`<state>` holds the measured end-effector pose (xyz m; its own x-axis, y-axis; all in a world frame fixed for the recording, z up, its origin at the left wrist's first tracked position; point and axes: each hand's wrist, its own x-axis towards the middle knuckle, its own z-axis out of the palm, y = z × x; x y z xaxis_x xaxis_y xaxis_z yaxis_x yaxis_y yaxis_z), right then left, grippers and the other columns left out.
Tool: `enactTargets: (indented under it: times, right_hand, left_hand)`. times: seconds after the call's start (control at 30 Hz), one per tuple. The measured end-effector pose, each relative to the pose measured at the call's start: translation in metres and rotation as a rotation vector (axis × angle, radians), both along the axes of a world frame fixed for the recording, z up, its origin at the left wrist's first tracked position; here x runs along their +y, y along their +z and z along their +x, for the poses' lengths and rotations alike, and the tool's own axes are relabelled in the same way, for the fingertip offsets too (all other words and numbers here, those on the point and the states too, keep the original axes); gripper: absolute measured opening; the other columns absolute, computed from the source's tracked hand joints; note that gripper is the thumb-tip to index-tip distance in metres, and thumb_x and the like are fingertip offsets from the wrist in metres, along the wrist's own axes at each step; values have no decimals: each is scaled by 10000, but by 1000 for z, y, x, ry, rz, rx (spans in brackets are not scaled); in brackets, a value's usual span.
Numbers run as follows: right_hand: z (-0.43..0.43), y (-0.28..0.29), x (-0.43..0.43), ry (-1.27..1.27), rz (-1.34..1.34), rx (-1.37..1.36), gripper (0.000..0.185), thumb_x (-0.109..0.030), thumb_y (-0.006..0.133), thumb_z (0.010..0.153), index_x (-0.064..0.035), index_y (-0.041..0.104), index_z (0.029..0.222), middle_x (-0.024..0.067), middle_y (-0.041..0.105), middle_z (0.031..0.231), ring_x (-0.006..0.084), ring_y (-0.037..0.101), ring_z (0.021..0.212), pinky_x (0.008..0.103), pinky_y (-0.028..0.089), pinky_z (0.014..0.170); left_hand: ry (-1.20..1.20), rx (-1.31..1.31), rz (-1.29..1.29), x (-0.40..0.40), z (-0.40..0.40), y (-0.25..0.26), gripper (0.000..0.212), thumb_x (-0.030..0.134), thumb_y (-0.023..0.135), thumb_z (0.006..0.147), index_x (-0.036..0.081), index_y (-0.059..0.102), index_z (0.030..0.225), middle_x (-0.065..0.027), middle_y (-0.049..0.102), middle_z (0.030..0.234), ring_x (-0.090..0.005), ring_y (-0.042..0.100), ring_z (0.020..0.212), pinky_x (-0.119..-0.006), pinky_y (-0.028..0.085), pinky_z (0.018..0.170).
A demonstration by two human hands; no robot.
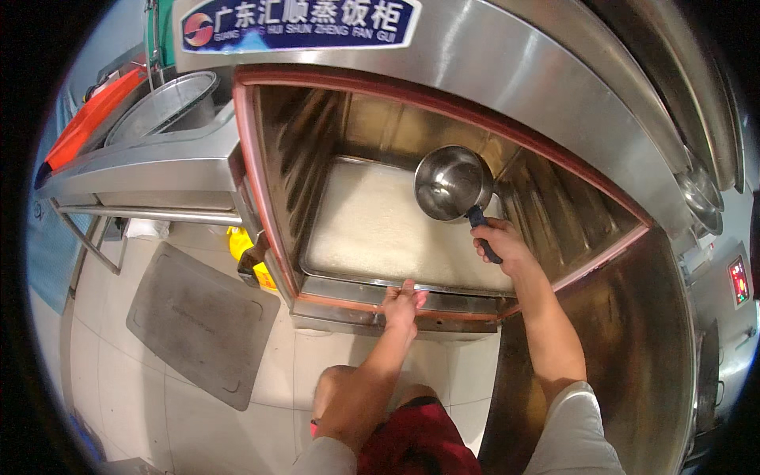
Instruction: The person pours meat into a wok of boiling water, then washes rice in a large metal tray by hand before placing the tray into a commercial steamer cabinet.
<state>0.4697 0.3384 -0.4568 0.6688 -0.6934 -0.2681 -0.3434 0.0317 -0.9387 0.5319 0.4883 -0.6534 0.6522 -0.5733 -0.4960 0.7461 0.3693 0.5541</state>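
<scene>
My right hand [503, 243] grips the dark handle of a metal ladle [448, 184], whose round bowl hangs over the right part of a tray. That shallow metal tray [350, 276] sits inside an open steel rice-steaming cabinet [463, 47]. Pale rice [380, 219], apparently under cloudy water, fills the tray. At the tray's front edge is my left hand [404, 306], its fingers curled around the rim. I see nothing drop from the ladle, and part of its bowl's inside catches bright reflections.
The cabinet's door [605, 368] stands swung out on the right. A red gasket [246, 136] frames the opening. On the left, a steel sink [172, 163] holds a large metal basin [163, 110]. A grey mat [202, 323] lies on the tiled floor near a yellow container [264, 276].
</scene>
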Motion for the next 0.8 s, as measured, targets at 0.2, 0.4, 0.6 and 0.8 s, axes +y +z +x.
enactTargets:
  times: [0.2, 0.4, 0.6, 0.8]
  right_hand:
    - [10, 5, -5, 58, -212, 62, 165, -73, 612, 813, 0, 554, 948, 39, 554, 635, 125, 515, 475, 284, 394, 409]
    - [8, -6, -16, 53, -546, 155, 581, -158, 611, 794, 51, 460, 1315, 121, 602, 657, 199, 594, 533, 334, 474, 509]
    - [-4, -19, -28, 49, -1019, 240, 653, -198, 611, 780, 26, 413, 1360, 278, 636, 776, 437, 640, 754, 462, 514, 720]
    - [-30, -19, -22, 99, -1146, 401, 724, -180, 622, 789, -18, 314, 1424, 271, 644, 855, 422, 643, 788, 495, 512, 706]
  left_hand:
    - [50, -16, 27, -1, -3, 3, 236, 218, 613, 942, 56, 443, 960, -85, 593, 856, -211, 665, 761, -307, 570, 677]
    - [92, -83, 30, -9, -1, 4, 242, 220, 609, 945, 53, 433, 933, -87, 586, 826, -210, 659, 713, -321, 579, 671]
    - [117, -70, 61, -6, -6, 8, 262, 224, 626, 934, 44, 437, 914, -96, 589, 812, -207, 658, 701, -303, 576, 624]
    - [95, -73, 41, -13, 2, 1, 264, 227, 622, 936, 29, 448, 939, -119, 601, 861, -215, 665, 728, -307, 579, 631]
